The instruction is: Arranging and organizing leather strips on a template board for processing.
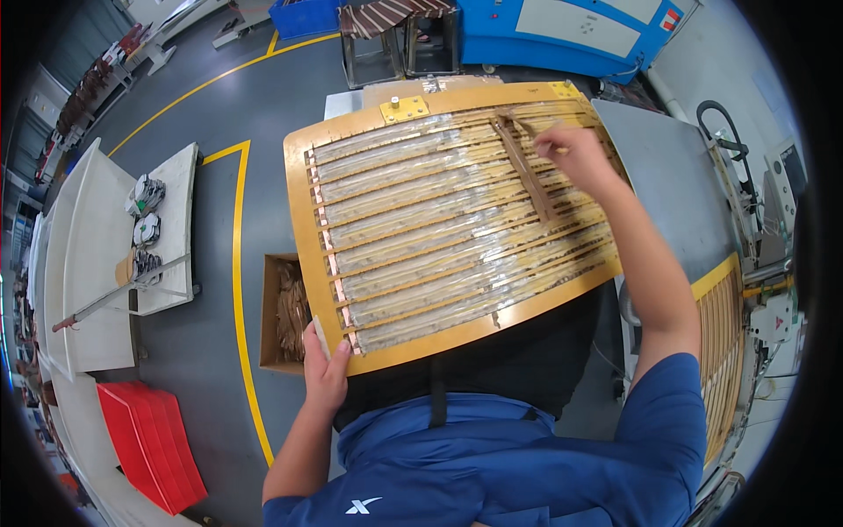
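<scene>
A yellow-tan slotted board (303, 202) is tilted in front of me, with long parallel slots and clear, shiny tape across it. My left hand (327, 373) grips its lower left corner, thumb on top and the other fingers at the edge. Over the board's upper right part is my right hand (578, 158), its fingers drawn together. Whatever they pinch is too small to make out. Just left of those fingertips, a brown strip (524, 171) lies slantwise over the slots. Its upper end has a short, curved piece close to my fingers.
Beside the board's left edge stands a cardboard box (270, 307) of brown strips. A grey worktop (667, 176) and a second slotted board (722, 351) are on the right. White carts (167, 228) and red bins (154, 443) stand left; a blue machine (562, 35) is at the back.
</scene>
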Demonstrator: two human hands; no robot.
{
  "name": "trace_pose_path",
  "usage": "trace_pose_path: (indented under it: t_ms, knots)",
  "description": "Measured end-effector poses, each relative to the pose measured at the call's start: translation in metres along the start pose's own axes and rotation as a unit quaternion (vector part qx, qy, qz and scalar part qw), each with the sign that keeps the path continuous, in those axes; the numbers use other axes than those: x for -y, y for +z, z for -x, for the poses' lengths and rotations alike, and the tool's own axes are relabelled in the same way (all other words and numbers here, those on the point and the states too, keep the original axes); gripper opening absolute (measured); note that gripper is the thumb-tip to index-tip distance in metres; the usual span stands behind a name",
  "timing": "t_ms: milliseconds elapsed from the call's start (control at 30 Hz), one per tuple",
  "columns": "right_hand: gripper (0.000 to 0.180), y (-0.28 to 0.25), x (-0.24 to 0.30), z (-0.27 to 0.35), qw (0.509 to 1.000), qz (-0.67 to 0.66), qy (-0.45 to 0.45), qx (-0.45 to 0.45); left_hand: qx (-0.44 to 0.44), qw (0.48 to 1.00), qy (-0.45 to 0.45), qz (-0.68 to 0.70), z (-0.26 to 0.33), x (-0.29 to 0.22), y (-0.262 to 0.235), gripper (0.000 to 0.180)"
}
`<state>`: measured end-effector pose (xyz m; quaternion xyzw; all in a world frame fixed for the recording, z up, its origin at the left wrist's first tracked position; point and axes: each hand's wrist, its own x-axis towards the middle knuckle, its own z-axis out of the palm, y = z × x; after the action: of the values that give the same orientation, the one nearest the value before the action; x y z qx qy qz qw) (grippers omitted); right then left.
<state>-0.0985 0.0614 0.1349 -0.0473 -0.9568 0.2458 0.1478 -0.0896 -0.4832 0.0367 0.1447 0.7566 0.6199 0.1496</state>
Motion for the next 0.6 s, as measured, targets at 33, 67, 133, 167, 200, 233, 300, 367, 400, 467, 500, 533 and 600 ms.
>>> trace_pose_path:
  t_ms: [33,67,133,167,200,233,300,367,400,467,500,533,600]
  knots:
    - [0.011,-0.012,-0.006,0.000,0.994,-0.098,0.035,-0.035,0.005,1.000,0.008,0.000,0.000,0.002,-0.001,0.056]
    - [0.012,-0.023,-0.010,0.002,0.976,-0.195,0.071,-0.070,0.006,1.000,0.005,0.001,0.000,0.003,-0.001,0.056]
    - [0.014,-0.052,0.002,0.007,0.946,-0.261,0.121,-0.150,0.003,1.000,0.007,-0.020,0.000,0.005,-0.002,0.057]
    - [0.014,-0.063,0.000,0.011,0.946,-0.260,0.122,-0.148,0.003,1.000,0.004,-0.019,0.000,0.002,-0.001,0.057]
    - [0.014,-0.073,0.000,0.016,0.928,-0.315,0.104,-0.171,0.002,1.000,-0.003,-0.001,0.001,-0.004,-0.001,0.057]
    - [0.015,-0.076,0.001,0.020,0.905,-0.370,0.085,-0.194,0.000,1.000,-0.010,0.017,0.002,-0.009,0.000,0.057]
    - [0.014,-0.064,0.006,0.033,0.900,-0.391,0.092,-0.172,0.000,1.000,-0.010,0.021,0.001,-0.012,0.001,0.057]
    - [0.013,-0.035,0.032,0.048,0.890,-0.420,0.116,-0.134,-0.003,1.000,-0.014,0.021,0.001,-0.015,0.000,0.056]
    - [0.011,-0.016,0.040,0.056,0.917,-0.372,0.112,-0.093,-0.002,1.000,-0.019,0.022,0.001,-0.016,0.001,0.056]
    - [0.012,0.018,0.069,0.072,0.908,-0.394,0.138,0.044,-0.004,0.999,-0.032,0.022,-0.001,-0.017,0.001,0.055]
    - [0.015,0.033,0.087,0.079,0.894,-0.396,0.169,0.127,0.008,0.997,-0.047,0.063,-0.003,-0.017,0.002,0.055]
    - [0.019,0.042,0.120,0.079,0.890,-0.363,0.186,0.201,0.014,0.993,-0.063,0.101,-0.003,-0.017,0.000,0.055]
    - [0.021,0.075,0.157,0.086,0.940,-0.266,0.027,0.213,0.009,0.988,-0.083,0.129,-0.007,-0.017,-0.001,0.055]
